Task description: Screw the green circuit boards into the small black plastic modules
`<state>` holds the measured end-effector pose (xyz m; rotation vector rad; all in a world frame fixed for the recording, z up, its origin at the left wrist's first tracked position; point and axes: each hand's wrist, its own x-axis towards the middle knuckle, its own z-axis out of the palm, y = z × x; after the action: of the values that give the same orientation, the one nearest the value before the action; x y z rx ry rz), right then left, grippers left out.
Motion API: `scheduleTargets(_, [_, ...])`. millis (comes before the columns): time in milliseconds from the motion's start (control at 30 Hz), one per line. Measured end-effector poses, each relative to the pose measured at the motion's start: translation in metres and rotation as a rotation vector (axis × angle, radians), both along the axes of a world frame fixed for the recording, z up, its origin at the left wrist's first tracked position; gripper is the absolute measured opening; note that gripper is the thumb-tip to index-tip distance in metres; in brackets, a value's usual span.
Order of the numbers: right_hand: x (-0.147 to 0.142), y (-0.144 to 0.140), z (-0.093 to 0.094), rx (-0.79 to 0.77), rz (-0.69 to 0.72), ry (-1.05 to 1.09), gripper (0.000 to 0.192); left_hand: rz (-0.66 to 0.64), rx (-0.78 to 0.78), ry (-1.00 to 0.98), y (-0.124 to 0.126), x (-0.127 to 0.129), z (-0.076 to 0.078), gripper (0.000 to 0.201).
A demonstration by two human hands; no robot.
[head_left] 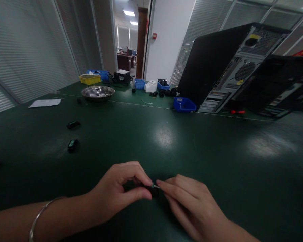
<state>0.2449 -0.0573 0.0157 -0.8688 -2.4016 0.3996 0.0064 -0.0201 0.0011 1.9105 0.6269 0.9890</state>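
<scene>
My left hand (126, 185) pinches a small black part (154, 191) with a bit of green on its upper side, low over the table. Its thumb and forefinger close on the part's left end. From the right, my right hand (189, 201) meets it, fingers pressed together. A thin, pale metallic piece (156, 186) shows between its fingertips and the black part; its far end is hidden, and its exact kind is too small to make out. A metal bangle (37, 215) circles the left wrist.
Two small black modules with green boards, one (73, 124) behind the other (72, 145), lie at left on the green table (131, 134). Behind are a metal bowl (98, 98), a paper sheet (45, 103), a blue bin (184, 105) and a black computer case (214, 57).
</scene>
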Motion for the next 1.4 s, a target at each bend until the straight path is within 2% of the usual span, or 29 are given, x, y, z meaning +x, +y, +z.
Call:
scheduleTargets(100, [-0.002, 0.0, 0.002, -0.128, -0.009, 0.058, 0.036, 0.0, 0.132, 0.016, 0.001, -0.001, 0.003, 0.019])
scheduleTargets(200, [-0.002, 0.0, 0.003, -0.175, -0.003, 0.071, 0.035, 0.028, 0.213, 0.049, 0.001, -0.002, 0.004, 0.022])
scheduleTargets(467, [-0.002, 0.0, 0.001, -0.175, 0.017, 0.051, 0.036, 0.031, 0.35, 0.107, 0.0, -0.003, -0.003, 0.013])
scheduleTargets(700, [-0.005, -0.002, 0.003, -0.139, 0.045, 0.028, 0.029, 0.037, 0.456, 0.174, 0.001, -0.005, -0.008, 0.01])
scheduleTargets(1233, [-0.006, -0.002, 0.006, -0.13, 0.003, 0.014, 0.027, 0.007, 0.455, 0.198, -0.001, -0.007, -0.004, 0.015])
scheduleTargets(1400, [-0.007, -0.002, 0.006, -0.175, 0.004, 0.03, 0.023, 0.016, 0.433, 0.156, 0.0, -0.005, -0.004, 0.008])
